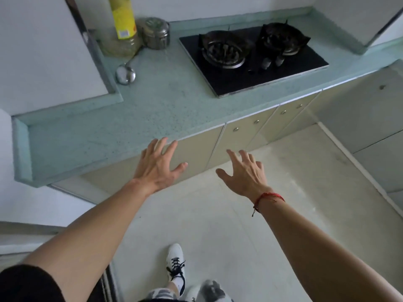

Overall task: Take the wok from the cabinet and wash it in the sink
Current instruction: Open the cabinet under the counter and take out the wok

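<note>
Beige cabinet doors (242, 134) with small round knobs run under the pale green countertop (152, 105); all of them are closed. No wok and no sink are in view. My left hand (159, 165) is stretched out with fingers spread, its fingertips at the counter's front edge over the leftmost door. My right hand (245, 173), with a red cord on the wrist, is also spread and empty, hovering in front of the lower part of the doors.
A black two-burner gas stove (250, 59) sits on the counter. At the back left stand a yellow-labelled oil bottle (122, 25), a metal canister (156, 32) and a metal ladle (125, 73). Pale tiled floor (250, 225) and my shoes lie below.
</note>
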A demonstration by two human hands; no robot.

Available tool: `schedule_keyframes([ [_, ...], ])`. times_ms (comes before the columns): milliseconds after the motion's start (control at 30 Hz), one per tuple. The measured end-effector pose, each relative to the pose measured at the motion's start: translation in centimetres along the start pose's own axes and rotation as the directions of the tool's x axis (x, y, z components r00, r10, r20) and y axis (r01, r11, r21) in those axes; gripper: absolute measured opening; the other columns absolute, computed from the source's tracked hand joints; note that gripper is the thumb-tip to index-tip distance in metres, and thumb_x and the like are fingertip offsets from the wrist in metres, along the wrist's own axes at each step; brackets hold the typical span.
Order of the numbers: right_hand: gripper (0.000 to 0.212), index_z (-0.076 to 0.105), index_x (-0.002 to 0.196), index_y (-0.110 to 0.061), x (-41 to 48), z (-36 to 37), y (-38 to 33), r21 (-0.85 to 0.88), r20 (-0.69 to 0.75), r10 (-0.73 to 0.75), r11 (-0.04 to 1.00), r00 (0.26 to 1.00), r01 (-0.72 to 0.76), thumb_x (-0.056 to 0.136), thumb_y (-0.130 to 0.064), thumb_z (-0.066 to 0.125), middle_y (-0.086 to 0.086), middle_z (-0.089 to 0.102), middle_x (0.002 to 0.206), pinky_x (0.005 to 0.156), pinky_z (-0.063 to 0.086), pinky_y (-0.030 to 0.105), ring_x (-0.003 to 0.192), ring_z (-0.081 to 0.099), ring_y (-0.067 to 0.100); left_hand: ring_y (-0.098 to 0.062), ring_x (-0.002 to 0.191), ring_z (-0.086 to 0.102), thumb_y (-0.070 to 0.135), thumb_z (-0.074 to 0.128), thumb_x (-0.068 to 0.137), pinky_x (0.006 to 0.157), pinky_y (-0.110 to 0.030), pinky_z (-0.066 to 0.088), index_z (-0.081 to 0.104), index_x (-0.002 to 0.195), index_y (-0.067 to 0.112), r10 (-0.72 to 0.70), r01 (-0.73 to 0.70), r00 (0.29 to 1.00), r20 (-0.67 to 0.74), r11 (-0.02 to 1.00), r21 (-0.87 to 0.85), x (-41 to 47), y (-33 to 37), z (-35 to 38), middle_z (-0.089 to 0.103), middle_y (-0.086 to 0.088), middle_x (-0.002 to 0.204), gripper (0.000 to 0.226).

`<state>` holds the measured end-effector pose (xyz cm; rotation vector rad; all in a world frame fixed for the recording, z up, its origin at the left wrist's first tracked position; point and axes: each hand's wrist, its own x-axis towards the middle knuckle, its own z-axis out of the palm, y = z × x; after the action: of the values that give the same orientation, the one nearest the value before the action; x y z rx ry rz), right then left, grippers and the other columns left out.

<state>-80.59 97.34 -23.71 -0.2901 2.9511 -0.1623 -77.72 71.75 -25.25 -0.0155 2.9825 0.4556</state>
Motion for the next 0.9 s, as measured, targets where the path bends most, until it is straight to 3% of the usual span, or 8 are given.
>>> schedule_keyframes([
  [367, 0.074, 0.023, 0.149, -0.031, 9.4, 2.4, -1.6, 0.138, 0.178, -0.173, 0.979, 0.969, 0.149, 0.087, -0.063, 0.049, 0.009, 0.033, 0.149, 0.104, 0.036, 0.047, 0.133, 0.034, 0.032, -0.039, 0.143, 0.029, 0.073, 0.023, 0.081, 0.114, -0.054, 0.028, 0.042, 0.15, 0.018, -0.251, 0.255, 0.964, -0.087, 0.966, 0.04, 3.7, -2.2, 1.2, 0.033, -0.012, 0.157, 0.09],
  [633, 0.075, 0.023, 0.149, -0.031, 13.7, 6.2, -2.5, 0.173, 0.227, -0.247, 0.962, 0.942, 0.211, 0.087, -0.063, 0.048, 0.007, 0.032, 0.151, 0.105, 0.034, 0.048, 0.135, 0.032, 0.03, -0.042, 0.141, 0.03, 0.07, 0.029, 0.082, 0.11, -0.057, 0.031, 0.044, 0.148, 0.018, -0.337, 0.347, 0.934, -0.117, 0.935, 0.08, 6.4, -4.0, 3.3, 0.033, -0.014, 0.156, 0.085],
  [800, 0.077, 0.026, 0.15, -0.026, 15.5, 9.6, -4.3, 0.4, 0.304, -0.155, 0.916, 0.94, 0.021, 0.086, -0.062, 0.053, 0.008, 0.039, 0.147, 0.108, 0.034, 0.044, 0.135, 0.036, 0.028, -0.042, 0.147, 0.018, 0.069, 0.034, 0.087, 0.114, -0.06, 0.022, 0.033, 0.154, 0.026, -0.376, 0.387, 0.92, -0.111, 0.916, 0.108, 8.0, -6.2, 5.7, 0.022, -0.011, 0.162, 0.08],
  [867, 0.074, 0.032, 0.146, -0.026, 16.2, 10.6, -5.7, 0.577, 0.396, -0.054, 0.791, 0.917, -0.203, 0.086, -0.059, 0.058, 0.007, 0.047, 0.14, 0.107, 0.038, 0.042, 0.129, 0.046, 0.025, -0.042, 0.149, 0.013, 0.069, 0.037, 0.09, 0.115, -0.063, 0.019, 0.03, 0.156, 0.029, -0.367, 0.38, 0.923, -0.118, 0.917, 0.12, 8.4, -7.1, 6.7, 0.018, -0.01, 0.164, 0.077],
  [900, 0.07, 0.036, 0.143, -0.026, 16.6, 11.0, -6.4, 0.674, 0.461, -0.007, 0.653, 0.887, -0.345, 0.085, -0.056, 0.061, 0.006, 0.052, 0.135, 0.105, 0.042, 0.043, 0.123, 0.052, 0.024, -0.042, 0.149, 0.011, 0.068, 0.038, 0.091, 0.115, -0.064, 0.017, 0.028, 0.156, 0.03, -0.36, 0.374, 0.926, -0.115, 0.919, 0.127, 8.5, -7.3, 7.1, 0.016, -0.009, 0.165, 0.076],
])
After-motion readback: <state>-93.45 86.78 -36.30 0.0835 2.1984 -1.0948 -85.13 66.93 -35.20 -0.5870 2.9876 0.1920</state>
